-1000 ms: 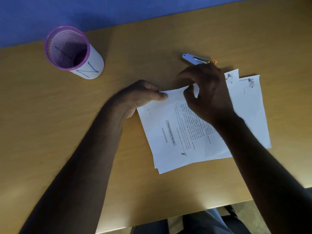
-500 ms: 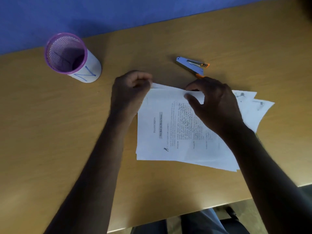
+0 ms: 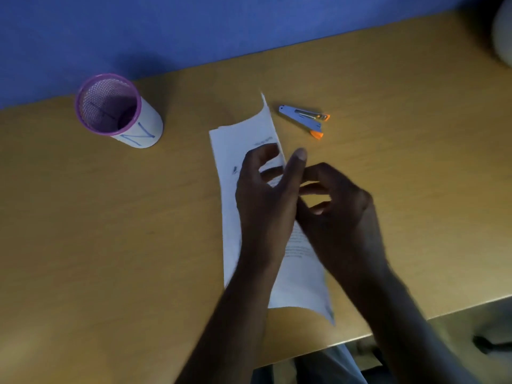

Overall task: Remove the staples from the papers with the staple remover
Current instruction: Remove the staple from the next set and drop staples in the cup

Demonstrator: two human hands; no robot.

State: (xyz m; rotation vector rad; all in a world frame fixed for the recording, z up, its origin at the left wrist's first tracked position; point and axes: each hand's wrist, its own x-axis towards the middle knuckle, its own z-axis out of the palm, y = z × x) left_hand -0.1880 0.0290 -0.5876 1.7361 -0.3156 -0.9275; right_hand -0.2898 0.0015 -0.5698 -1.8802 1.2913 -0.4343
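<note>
The white printed papers (image 3: 235, 151) stand lifted on edge over the middle of the wooden table (image 3: 83, 245), running from far to near. My left hand (image 3: 266, 195) grips them from the left, thumb raised along the right side. My right hand (image 3: 338, 206) holds them from the right with curled fingers; its grip is partly hidden. The blue and orange staple remover (image 3: 304, 119) lies on the table beyond the papers, to their right, with neither hand on it.
A purple mesh cup (image 3: 116, 112) with a white label stands at the far left. A blue wall (image 3: 194, 29) runs behind the table. The table's near edge (image 3: 415, 320) slants at lower right, with my lap below.
The papers lay flat and fanned out; now both hands have gathered them and raised them on edge. The view has shifted, so the cup and remover sit lower in the frame.
</note>
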